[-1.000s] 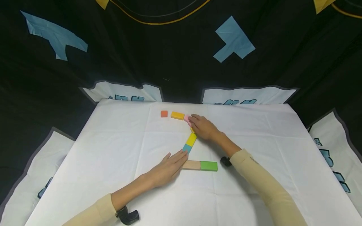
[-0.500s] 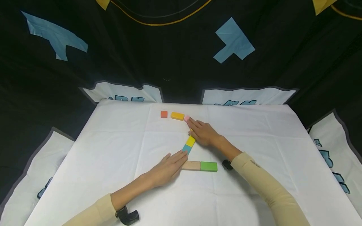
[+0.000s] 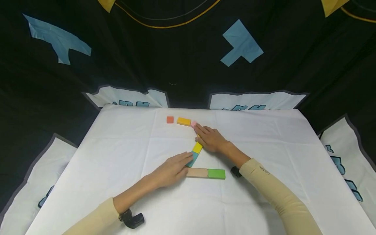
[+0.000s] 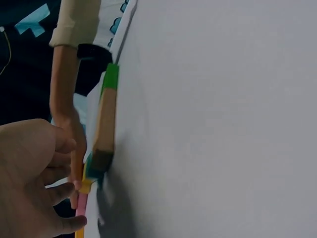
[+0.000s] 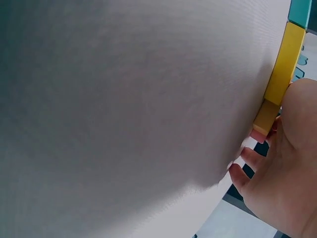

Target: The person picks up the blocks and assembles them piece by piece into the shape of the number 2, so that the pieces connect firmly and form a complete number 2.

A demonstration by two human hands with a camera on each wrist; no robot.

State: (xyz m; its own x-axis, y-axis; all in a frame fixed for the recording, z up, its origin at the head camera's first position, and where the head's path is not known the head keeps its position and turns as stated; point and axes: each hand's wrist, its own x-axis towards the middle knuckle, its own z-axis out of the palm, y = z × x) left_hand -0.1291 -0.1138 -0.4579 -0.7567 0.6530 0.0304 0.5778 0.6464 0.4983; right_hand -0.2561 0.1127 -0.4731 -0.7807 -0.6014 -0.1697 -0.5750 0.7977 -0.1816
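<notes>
In the head view, a bent line of coloured blocks runs down the white table. My right hand (image 3: 213,139) lies along its upper bend, fingertips at the pink block (image 3: 193,124) and thumb at the yellow block (image 3: 197,147). In the right wrist view an amber block (image 5: 266,116) sits between the yellow and pink ones, beside that hand. My left hand (image 3: 170,169) rests with extended fingers at the teal block (image 3: 192,159), covering part of it. Just below, a tan block (image 3: 197,173) and a green block (image 3: 216,174) lie end to end.
An orange-yellow block (image 3: 183,121) continues the line at the top, and an orange-red cube (image 3: 170,119) sits apart to its left. The white table (image 3: 258,130) ends at a black curtain (image 3: 182,68). Black wrist cameras are strapped under both sleeves.
My left hand has shifted slightly left, uncovering more of the teal block, whose lower end moved left. My right hand moved down a little along the bend, then stayed. The yellow block slid slightly left.
</notes>
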